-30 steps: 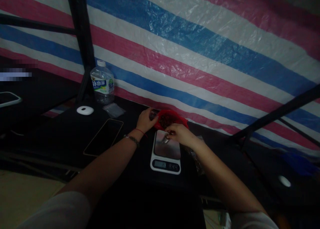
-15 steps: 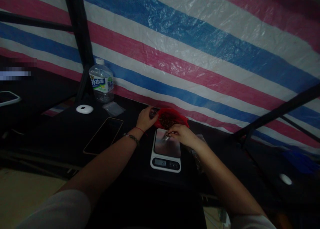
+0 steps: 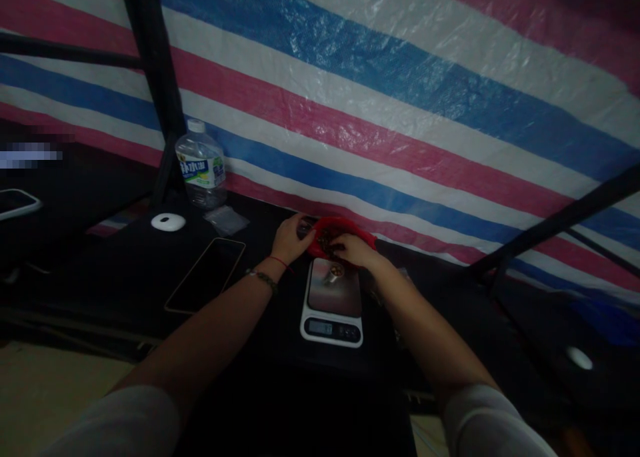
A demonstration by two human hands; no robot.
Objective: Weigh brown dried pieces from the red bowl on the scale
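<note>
Two bare hands work at the far edge of a black, matte counter (image 3: pixel 240 337) under dim light. Left hand (image 3: pixel 293 238): curled against the left rim of a red bowl (image 3: pixel 360 232), fingers bent around a small dark object too dim to identify. Right hand (image 3: pixel 353 249): reaches into the bowl from the near side, fingers drawn narrow over its dark, granular contents; whether they pinch anything cannot be told. Bowl: thin, glossy plastic, shallow and rounded, set at the counter's far edge against the tarp (image 3: pixel 400 110). Scale (image 3: pixel 331 307): flat rectangular body of white plastic with a smooth, reflective steel plate and a small lit display along its near edge; it lies just in front of the bowl, between the two forearms. A small pale heap (image 3: pixel 334 271) rests on the plate's far end, just beside the right hand. Bracelets (image 3: pixel 265 279): a thin red cord and a beaded band circle the left wrist. Phone (image 3: pixel 206 274): dark glass slab with a light edge, lying flat to the left of the scale. Bottle (image 3: pixel 200 167): clear ribbed plastic, white cap, blue label, upright at the far left corner; a white oval disc (image 3: pixel 169 222) and a small clear bag (image 3: pixel 227 218) lie near its base. Tarp: woven plastic sheet, crinkled, striped red, white and blue.
</note>
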